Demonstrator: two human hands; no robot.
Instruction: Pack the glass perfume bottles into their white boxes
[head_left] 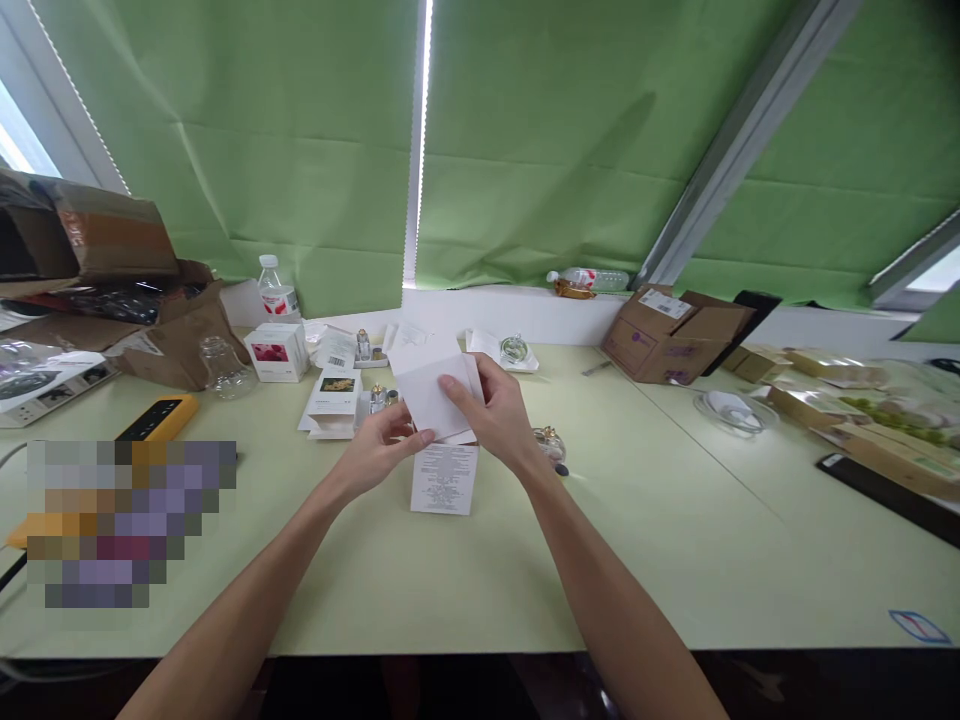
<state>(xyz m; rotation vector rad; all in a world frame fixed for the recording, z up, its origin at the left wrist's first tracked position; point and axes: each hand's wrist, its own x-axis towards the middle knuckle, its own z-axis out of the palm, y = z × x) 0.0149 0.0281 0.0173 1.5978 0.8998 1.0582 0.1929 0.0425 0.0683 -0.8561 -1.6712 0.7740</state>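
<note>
Both my hands hold a small white carton [439,400] above the pale green table [675,540]. My left hand [379,450] pinches its lower left corner with the thumb on its face. My right hand [501,415] wraps around its right side, fingers curled over the front. A printed flap or leaflet [444,480] hangs or lies just below the carton. A small glass bottle [550,442] lies on the table right behind my right wrist.
Small white boxes [276,350], [335,397], little bottles [364,345] and a glass jar [221,365] stand behind the hands. A water bottle [276,290] and open cardboard boxes [671,335], [112,290] sit further back. A yellow-black device [161,418] lies left; flat packages [862,410] right.
</note>
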